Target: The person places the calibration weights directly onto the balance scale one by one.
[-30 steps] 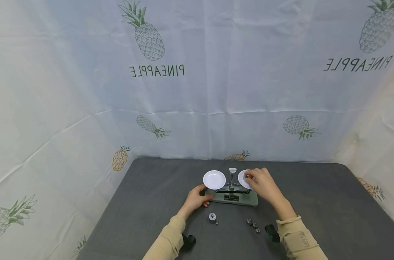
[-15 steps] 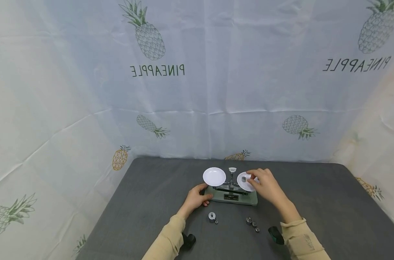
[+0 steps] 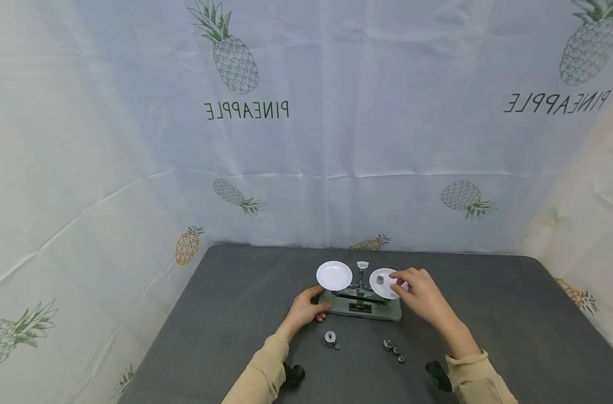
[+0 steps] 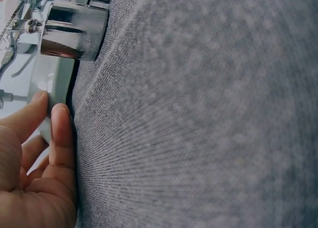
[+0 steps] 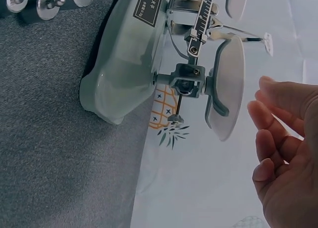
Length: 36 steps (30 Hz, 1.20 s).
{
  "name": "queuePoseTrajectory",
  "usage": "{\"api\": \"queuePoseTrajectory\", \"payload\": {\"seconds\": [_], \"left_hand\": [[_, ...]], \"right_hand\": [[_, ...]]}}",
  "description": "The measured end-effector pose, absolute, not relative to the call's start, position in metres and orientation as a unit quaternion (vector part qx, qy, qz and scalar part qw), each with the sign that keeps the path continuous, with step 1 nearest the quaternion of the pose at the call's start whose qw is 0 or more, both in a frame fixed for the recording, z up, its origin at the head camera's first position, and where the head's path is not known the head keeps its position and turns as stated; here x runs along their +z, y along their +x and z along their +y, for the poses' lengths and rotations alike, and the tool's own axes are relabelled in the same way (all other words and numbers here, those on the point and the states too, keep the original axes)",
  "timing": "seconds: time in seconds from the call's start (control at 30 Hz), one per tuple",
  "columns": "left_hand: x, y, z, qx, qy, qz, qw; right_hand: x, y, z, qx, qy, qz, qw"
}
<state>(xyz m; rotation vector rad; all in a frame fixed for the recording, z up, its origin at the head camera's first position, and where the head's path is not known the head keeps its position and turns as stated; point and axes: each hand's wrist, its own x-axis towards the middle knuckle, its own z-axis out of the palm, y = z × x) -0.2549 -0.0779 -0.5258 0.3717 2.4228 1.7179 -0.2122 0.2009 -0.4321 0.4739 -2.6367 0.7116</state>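
A green balance scale (image 3: 344,304) with two white pans stands on the dark table. My left hand (image 3: 305,307) grips its left end; in the left wrist view the thumb and fingers of the left hand (image 4: 35,158) pinch the base's edge. A small metal weight (image 3: 380,279) sits on the right pan (image 3: 382,289), while the left pan (image 3: 334,275) holds nothing. My right hand (image 3: 421,294) is at the right pan's right edge, thumb and fingers apart and empty. In the right wrist view the right hand (image 5: 285,133) is beside the pan (image 5: 231,89).
In front of the scale, a larger metal weight (image 3: 330,338) has a tiny one (image 3: 337,347) beside it. Several small weights (image 3: 388,344) form a row further right. A patterned curtain (image 3: 337,140) hangs behind the table (image 3: 236,314).
My right hand has let go of the weight, leaving it on the right pan, and has moved back to the right. The left pan has risen and the right one has dropped slightly.
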Motion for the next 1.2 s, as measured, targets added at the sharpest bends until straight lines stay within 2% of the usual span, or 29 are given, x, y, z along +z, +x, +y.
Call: {"api": "queuePoseTrajectory", "payload": {"seconds": [0.6,0.8,1.0,1.2], "left_hand": [[-0.524,-0.253,-0.08,0.571,0.121,0.808,0.077],[-0.507,-0.244,-0.078,0.58,0.128,0.801,0.077],[-0.49,-0.234,-0.078,0.58,0.133,0.8,0.08],[-0.503,-0.241,-0.078,0.583,0.13,0.799,0.074]], "right_hand": [[-0.44,-0.188,0.209,0.289,0.176,-0.923,0.182],[-0.453,-0.178,0.214,0.318,0.184,-0.913,0.178],[-0.469,-0.17,0.216,0.341,0.207,-0.902,0.163],[-0.48,-0.165,0.219,0.36,0.223,-0.897,0.129]]}}
